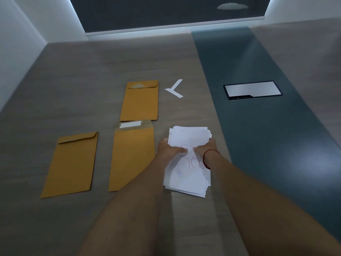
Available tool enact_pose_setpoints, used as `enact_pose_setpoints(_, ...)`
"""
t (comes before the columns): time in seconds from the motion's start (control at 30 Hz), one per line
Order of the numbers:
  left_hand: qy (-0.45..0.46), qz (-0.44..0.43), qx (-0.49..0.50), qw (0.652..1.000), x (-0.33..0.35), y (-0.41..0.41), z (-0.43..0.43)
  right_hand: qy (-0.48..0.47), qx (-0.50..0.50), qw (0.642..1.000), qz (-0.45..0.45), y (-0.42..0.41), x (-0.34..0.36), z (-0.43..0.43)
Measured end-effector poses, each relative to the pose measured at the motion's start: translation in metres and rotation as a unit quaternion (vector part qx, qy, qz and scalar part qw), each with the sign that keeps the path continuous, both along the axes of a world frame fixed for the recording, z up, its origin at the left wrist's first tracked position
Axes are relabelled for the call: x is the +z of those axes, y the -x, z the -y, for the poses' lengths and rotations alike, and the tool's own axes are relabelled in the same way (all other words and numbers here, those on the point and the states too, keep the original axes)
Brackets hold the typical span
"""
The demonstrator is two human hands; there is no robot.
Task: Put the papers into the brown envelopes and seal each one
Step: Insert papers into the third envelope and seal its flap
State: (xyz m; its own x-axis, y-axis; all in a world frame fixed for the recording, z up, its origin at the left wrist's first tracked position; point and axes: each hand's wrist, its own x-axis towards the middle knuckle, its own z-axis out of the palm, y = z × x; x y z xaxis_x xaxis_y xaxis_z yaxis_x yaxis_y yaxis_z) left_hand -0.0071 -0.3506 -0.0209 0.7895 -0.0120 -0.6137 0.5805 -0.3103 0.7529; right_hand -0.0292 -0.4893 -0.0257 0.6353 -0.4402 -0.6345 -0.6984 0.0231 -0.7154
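My left hand (170, 149) and right hand (204, 148) both grip the uneven white paper stack (188, 174), red scribbles on top, right of three brown envelopes (132, 156).

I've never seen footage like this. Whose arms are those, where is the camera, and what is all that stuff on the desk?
There is no machine here: a person wears one camera on the head, looking forward and down, so you see their own two bare arms. The left hand and right hand both have a grip on a stack of white papers, which carries red scribbles. On the wooden desk lie three brown envelopes: a far envelope, a middle envelope with its flap open and a white strip showing, and a left envelope. Two white paper strips lie beyond. On the dark band to the right sits a flat rectangular panel; I cannot tell what it is.
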Motion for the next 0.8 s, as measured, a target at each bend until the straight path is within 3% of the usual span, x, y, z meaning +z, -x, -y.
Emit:
enact_pose_setpoints(0.17,-0.043,0.024,-0.024,0.998,-0.008,0.004,0.006,-0.052,-0.092,0.994,0.005,0.002,-0.015,-0.004)
enact_pose_setpoints(0.47,-0.098,0.057,-0.043,0.993,-0.011,0.01,0.012,-0.045,-0.109,0.993,-0.001,0.002,-0.012,-0.001)
enact_pose_setpoints(0.8,-0.099,0.048,-0.046,0.993,-0.01,0.01,0.012,0.124,-0.016,0.991,-0.045,0.006,-0.01,0.002)
